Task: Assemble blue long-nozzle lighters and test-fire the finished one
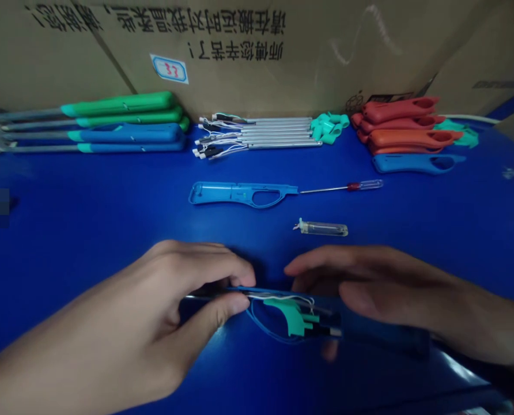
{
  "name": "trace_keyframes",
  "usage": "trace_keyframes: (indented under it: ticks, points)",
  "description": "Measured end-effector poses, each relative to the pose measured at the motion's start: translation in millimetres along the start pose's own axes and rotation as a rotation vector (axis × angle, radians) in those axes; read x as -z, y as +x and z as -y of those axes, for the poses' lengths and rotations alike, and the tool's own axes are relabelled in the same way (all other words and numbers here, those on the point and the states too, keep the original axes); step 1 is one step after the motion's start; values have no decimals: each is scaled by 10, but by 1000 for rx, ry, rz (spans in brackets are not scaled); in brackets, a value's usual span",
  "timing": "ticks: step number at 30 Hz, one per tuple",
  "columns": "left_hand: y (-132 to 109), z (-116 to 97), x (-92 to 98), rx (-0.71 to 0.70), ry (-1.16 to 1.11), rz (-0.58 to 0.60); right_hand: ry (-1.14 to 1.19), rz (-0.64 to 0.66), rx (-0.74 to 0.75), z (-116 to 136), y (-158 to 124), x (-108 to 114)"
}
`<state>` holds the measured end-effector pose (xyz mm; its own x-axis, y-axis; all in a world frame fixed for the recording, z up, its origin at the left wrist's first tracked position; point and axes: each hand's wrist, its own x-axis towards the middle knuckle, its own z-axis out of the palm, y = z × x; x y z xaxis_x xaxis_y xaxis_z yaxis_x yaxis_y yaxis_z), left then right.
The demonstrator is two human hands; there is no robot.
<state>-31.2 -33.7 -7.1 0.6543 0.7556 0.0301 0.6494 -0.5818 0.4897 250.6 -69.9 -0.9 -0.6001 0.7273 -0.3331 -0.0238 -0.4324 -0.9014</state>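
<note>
My left hand (170,300) pinches the front end of a blue lighter shell half (283,334), thumb and fingers closed on its metal tube and white wires. A teal trigger (292,316) sits inside the shell. My right hand (369,291) grips the shell's rear part, fingers curled over it. Both hands hold the piece just above the blue table (88,219). Beyond them lie a second blue shell half (240,193), a small red-handled screwdriver (347,187) and a clear gas tank (324,229).
Finished green and blue lighters (123,124) lie at the back left. Metal tubes with wires (261,135) and teal triggers (328,127) sit at the back middle. Orange and blue shells (406,135) are stacked at the back right. Cardboard boxes (257,46) stand behind.
</note>
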Motion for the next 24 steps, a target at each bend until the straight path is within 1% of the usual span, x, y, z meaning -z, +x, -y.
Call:
trace_keyframes:
  ticks: [1, 3, 5, 8, 11, 12, 15, 19, 22, 24]
  points:
    - [-14, -12, 4, 0, -4, -12, 135, 116, -118, 20, 24, 1]
    - [-19, -41, 13, -19, 3, -30, 323, 278, -287, 69, 70, -5]
    - [1, -70, 20, -46, 12, -31, 415, 336, -381, 107, 101, -21]
    - [42, -94, 20, -79, 17, -12, 481, 353, -467, 106, 128, -48]
    - [62, -100, 12, -95, 8, -11, 546, 379, -471, 41, 151, -55]
    - [64, -102, 10, -96, -3, -14, 553, 353, -466, 14, 158, -49]
    - [71, -116, 19, -73, -24, 5, 545, 344, -496, -59, 175, -12]
    - [87, -141, 44, -52, -18, 67, 560, 400, -562, -101, 175, 37]
    - [77, -139, 47, -61, -13, 90, 552, 362, -607, -97, 163, 39]
    - [56, -131, 39, -57, -13, 64, 528, 322, -606, -87, 159, 28]
